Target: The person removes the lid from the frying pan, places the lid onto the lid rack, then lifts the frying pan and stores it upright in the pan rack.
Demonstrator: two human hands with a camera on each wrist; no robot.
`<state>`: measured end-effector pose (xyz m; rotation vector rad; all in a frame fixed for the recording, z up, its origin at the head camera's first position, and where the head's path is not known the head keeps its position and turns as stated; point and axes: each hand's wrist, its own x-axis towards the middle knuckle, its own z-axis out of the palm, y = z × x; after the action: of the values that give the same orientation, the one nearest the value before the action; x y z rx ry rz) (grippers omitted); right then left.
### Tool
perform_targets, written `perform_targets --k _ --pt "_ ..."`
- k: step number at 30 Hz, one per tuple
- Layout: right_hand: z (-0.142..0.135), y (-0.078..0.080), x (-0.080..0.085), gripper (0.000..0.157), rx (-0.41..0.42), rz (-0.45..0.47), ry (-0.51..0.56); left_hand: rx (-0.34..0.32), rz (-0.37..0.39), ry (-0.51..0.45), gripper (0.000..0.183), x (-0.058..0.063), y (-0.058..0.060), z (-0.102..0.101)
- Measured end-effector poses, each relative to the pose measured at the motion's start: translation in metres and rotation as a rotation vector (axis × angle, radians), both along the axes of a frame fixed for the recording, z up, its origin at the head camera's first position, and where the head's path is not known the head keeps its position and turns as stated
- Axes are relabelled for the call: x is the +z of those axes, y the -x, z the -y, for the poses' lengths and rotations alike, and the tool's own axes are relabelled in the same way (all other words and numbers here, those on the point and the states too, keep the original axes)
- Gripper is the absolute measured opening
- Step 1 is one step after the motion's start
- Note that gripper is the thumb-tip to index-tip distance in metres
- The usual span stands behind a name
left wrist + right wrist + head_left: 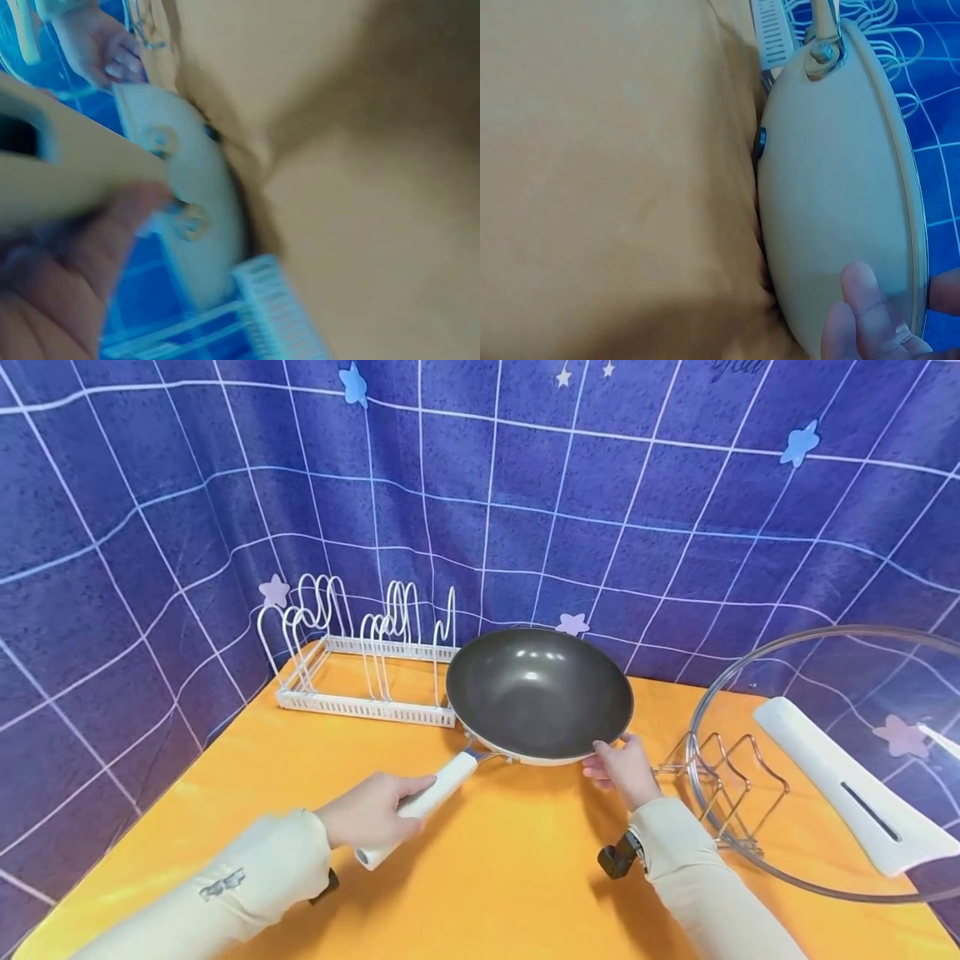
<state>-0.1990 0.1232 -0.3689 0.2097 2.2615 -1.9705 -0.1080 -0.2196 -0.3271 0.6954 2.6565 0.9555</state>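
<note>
A wok (540, 693) with a dark inside and a pale outer wall (832, 180) sits tilted toward the head camera, beside the white rack. My left hand (375, 814) grips its white handle (442, 789), with the thumb along the top. At the near right of the rim, my right hand (618, 768) pinches the wok's edge. In the right wrist view its fingers (862, 289) lie on the outer wall and the thumb is over the rim. The left wrist view shows the handle's metal joint and rivets against the wok.
A white wire rack (375, 706) stands at the back left. On the right, a clear glass lid (720, 693) with a white handle (862, 793) leans upright in a small metal wire stand (735, 777). A blue grid-patterned curtain (480, 485) hangs behind the orange tabletop (487, 893).
</note>
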Motion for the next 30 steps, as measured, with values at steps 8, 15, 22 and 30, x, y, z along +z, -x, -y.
perform_targets --k 8,15,22,30 --pt "-0.005 -0.004 0.001 0.071 0.025 0.004 0.046 -0.077 0.167 -0.284 0.059 -0.013 0.009 -0.008" --pt "-0.007 -0.005 0.001 0.075 0.046 0.017 0.009 -0.095 0.224 -0.393 0.058 -0.022 0.006 -0.035" --pt "-0.018 -0.019 0.001 0.076 0.118 0.001 -0.114 -0.111 0.243 -0.423 0.053 -0.025 0.003 -0.060" --pt "-0.009 -0.072 0.017 0.072 0.289 0.047 -0.047 -0.132 0.232 -0.464 0.044 -0.031 0.003 -0.083"
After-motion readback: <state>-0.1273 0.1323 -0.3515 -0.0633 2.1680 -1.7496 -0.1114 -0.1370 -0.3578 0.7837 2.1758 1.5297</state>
